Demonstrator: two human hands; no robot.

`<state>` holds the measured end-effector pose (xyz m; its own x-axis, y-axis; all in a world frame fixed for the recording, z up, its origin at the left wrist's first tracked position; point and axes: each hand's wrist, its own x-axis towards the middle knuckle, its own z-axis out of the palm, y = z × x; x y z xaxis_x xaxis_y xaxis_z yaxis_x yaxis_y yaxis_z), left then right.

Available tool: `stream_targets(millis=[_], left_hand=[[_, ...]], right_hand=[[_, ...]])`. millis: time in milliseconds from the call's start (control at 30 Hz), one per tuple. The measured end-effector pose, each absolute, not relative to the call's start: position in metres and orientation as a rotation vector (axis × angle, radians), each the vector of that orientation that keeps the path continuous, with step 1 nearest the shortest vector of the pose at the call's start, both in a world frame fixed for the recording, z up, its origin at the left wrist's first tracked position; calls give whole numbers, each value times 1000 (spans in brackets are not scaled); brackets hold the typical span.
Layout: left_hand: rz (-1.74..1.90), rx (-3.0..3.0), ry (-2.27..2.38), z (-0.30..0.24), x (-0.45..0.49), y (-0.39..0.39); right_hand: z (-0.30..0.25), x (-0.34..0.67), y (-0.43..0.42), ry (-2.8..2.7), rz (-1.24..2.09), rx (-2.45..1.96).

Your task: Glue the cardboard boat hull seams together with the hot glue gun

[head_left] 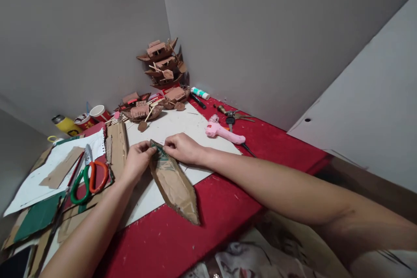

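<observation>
My left hand [139,158] and right hand [181,147] pinched opposite edges of the boat-shaped cardboard piece [174,184] near its far tip; I judged uneven squeezing could crease it.

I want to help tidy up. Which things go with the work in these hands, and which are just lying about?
Probably for the work:
- boat-shaped cardboard, edges pinched by left hand and right hand
- glue gun
- scissors

Probably just lying about:
- keys
- yellow bottle
</observation>
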<state>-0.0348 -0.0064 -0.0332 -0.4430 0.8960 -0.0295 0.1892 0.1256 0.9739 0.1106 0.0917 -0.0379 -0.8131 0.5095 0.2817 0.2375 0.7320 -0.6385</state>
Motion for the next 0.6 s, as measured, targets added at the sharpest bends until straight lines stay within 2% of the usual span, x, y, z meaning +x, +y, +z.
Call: stream_targets(millis=[367, 600], left_hand=[[1433, 977, 1877, -36, -12, -22], [1415, 1059, 1907, -38, -11, -24]], right_hand=[[-38, 112, 77, -2576, 767, -693], [-38, 116, 80, -2486, 915, -660]])
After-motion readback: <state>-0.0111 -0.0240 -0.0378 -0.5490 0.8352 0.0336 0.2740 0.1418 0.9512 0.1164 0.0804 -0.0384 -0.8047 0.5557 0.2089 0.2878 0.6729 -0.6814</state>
